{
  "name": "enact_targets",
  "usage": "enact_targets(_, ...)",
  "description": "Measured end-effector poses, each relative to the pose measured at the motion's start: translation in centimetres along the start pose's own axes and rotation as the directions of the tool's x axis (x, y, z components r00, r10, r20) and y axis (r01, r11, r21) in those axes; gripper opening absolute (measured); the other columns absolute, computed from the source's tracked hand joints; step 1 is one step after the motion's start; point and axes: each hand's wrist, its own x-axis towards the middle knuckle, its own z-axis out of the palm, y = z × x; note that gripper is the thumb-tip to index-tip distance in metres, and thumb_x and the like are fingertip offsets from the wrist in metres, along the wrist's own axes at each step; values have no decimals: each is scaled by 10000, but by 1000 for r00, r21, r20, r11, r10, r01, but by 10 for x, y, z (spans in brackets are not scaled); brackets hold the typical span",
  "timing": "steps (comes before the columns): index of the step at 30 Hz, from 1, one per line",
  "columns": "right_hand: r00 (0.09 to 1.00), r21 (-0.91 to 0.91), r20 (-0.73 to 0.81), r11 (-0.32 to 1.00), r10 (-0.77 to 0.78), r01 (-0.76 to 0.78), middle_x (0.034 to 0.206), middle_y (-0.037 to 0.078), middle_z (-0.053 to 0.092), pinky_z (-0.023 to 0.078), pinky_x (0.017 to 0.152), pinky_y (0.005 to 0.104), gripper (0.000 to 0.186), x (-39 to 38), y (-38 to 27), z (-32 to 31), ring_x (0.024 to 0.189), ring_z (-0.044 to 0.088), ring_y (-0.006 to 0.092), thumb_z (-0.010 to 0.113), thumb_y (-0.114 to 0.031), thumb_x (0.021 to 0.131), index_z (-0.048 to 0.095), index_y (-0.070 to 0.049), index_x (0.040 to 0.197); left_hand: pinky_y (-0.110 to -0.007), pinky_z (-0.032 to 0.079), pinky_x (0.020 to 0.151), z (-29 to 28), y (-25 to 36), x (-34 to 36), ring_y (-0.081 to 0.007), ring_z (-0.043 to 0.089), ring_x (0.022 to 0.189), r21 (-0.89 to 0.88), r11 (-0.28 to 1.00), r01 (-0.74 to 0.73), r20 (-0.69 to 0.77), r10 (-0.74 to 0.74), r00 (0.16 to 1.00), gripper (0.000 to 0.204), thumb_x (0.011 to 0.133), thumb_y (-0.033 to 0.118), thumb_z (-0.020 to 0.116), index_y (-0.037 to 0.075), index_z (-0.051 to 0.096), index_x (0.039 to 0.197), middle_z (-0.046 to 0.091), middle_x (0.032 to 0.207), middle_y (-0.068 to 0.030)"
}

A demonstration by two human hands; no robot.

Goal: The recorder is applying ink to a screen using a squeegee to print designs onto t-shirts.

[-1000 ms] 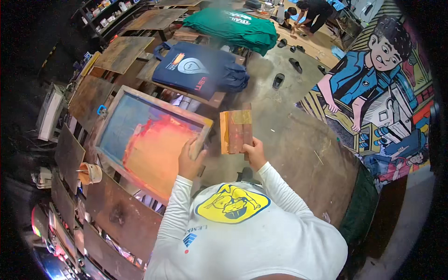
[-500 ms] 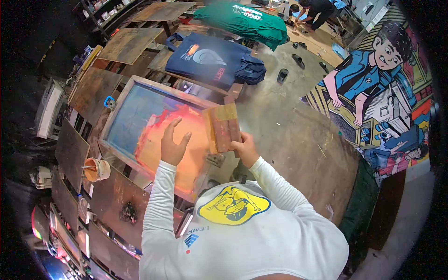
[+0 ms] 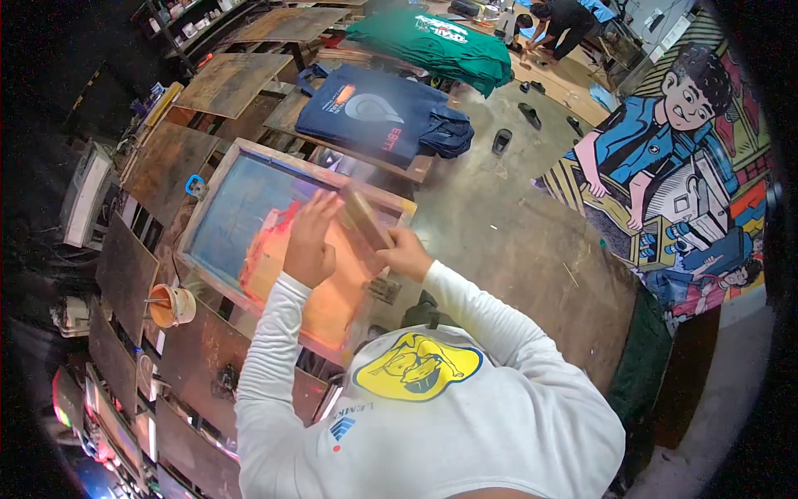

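My right hand [image 3: 407, 254] is closed on the near end of a squeegee [image 3: 364, 218], a flat wooden-looking piece with a yellowish face, now tilted nearly edge-on and blurred. My left hand [image 3: 311, 243] has its fingers stretched out beside the squeegee's far end; whether they touch it I cannot tell. Below both hands lies a wooden-framed printing screen [image 3: 218, 185], its mesh blue at the far left and smeared with orange and pink ink [image 3: 328, 312] on the near right.
A small ink bucket [image 3: 172, 305] with a stick in it stands left of the screen. Beyond the screen lie navy bags [image 3: 366, 116] and a pile of green shirts [image 3: 432, 50]. Brown boards [image 3: 233, 83] line the left. A person [image 3: 565, 25] crouches far off near loose sandals [image 3: 529, 116].
The squeegee has turned from showing its broad face to nearly edge-on and shifted left over the screen. My right hand moved left with it; my left hand's fingers came closer to it.
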Motion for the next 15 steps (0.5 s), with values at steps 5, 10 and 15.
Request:
enact_targets(5,983,-41,177,998,50,-43,748,155,698,539,699,407,300,3,-21,29,735,709,262,692,-204,715,707,5,929,-571,259,1158,10,-9,-2,-414,346,1401,113,978,-174,386,118,915,728,647,-73,574,19,484,1364,467,1429,-168)
enact_targets(10,982,-268,125,948,-140,169,740,208,673,502,651,407,304,11,-6,53,671,674,299,739,-256,710,711,-2,876,-579,296,1131,23,-36,-16,-357,486,1257,213,963,-164,474,45,879,576,657,-4,673,40,584,1225,585,1231,-133)
enact_targets(15,980,-321,168,933,-109,159,749,205,672,497,642,422,268,11,-7,62,682,669,334,707,-234,703,698,-15,856,-579,313,1097,23,-46,-15,-293,584,1100,219,970,-104,484,-15,875,246,703,67,702,119,700,943,677,1034,-76)
